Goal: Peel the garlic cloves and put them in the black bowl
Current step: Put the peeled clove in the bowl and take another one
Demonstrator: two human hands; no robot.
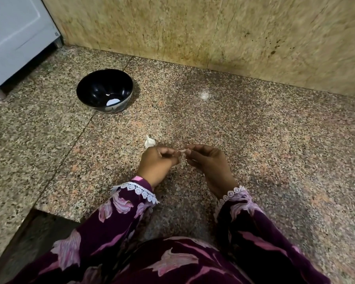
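Note:
My left hand (158,162) and my right hand (207,160) meet low over the granite counter, and between their fingertips they pinch a small garlic clove (181,153) with a bit of pale skin sticking out. A white garlic bulb (149,141) lies on the counter just beyond my left hand. The black bowl (104,91) stands at the far left of the counter. Inside it are a small white bit and a bright white patch.
A speckled granite counter (213,119) runs back to a stained beige tiled wall (213,33). A white appliance (14,37) stands at the far left. The counter's front edge steps down at the lower left. A pale smudge (204,95) marks the counter.

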